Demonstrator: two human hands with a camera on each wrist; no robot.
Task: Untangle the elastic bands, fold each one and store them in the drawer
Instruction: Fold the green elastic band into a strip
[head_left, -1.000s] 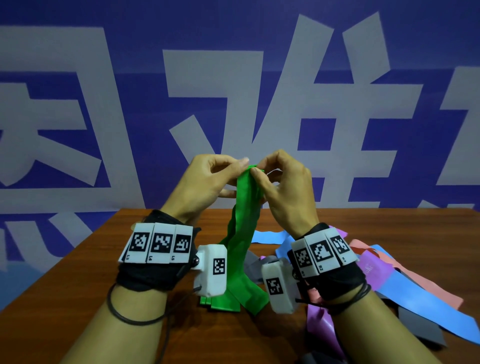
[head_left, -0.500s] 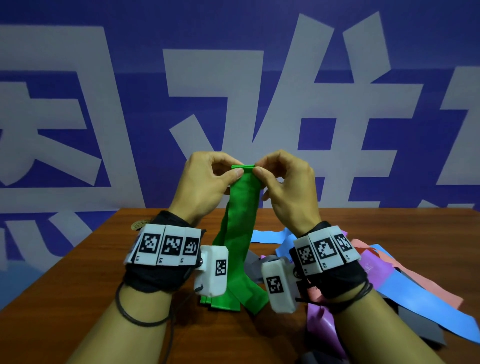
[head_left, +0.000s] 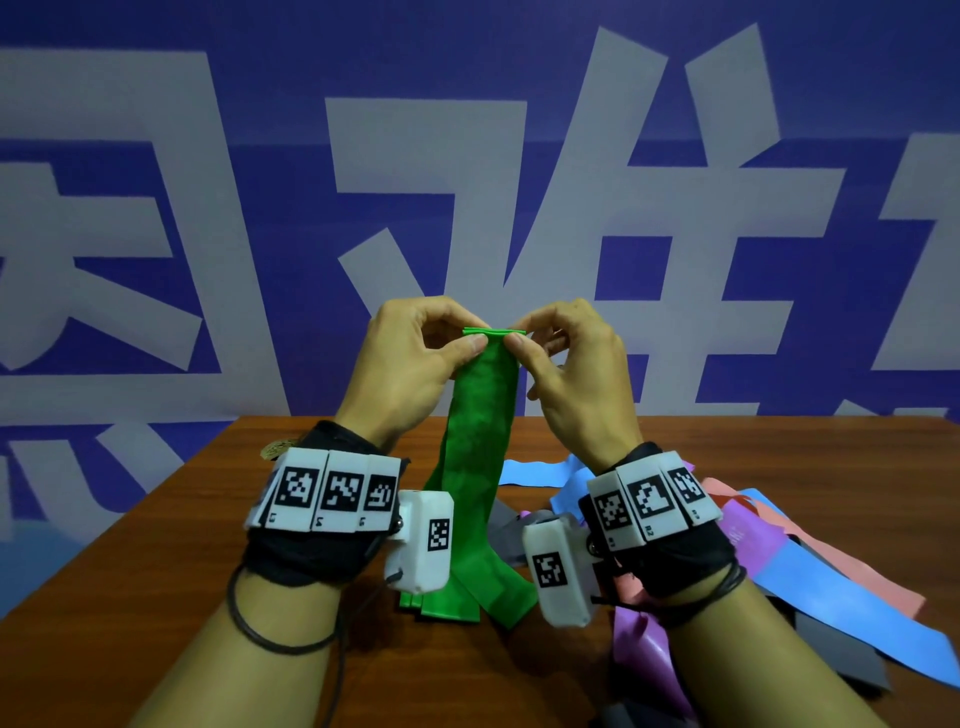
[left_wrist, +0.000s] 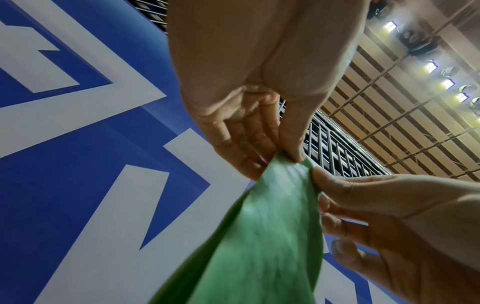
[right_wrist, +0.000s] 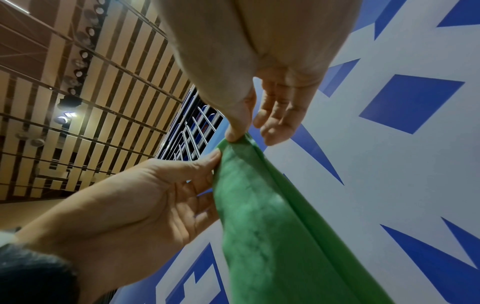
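A green elastic band (head_left: 480, 431) hangs doubled over from both raised hands, its lower ends resting on the wooden table (head_left: 831, 457). My left hand (head_left: 415, 358) pinches the top left corner of the fold between thumb and fingers. At the top right corner my right hand (head_left: 566, 364) pinches in the same way. The left wrist view shows the green band (left_wrist: 262, 236) running up to the left hand (left_wrist: 259, 98), with the right hand (left_wrist: 394, 216) beside it. In the right wrist view the green band (right_wrist: 267, 216) sits under the right hand's thumb (right_wrist: 233, 115), and the left hand (right_wrist: 135, 197) holds its other corner.
Several loose bands lie in a heap on the right of the table: blue (head_left: 841, 603), pink (head_left: 810, 540), purple (head_left: 644, 649) and grey (head_left: 831, 649). A blue wall (head_left: 467, 156) with large white characters stands behind the table. No drawer is in view.
The top of the green band went from a bunched point to a flat, level folded edge, as both hands spread slightly apart along it. The band now hangs straighter.
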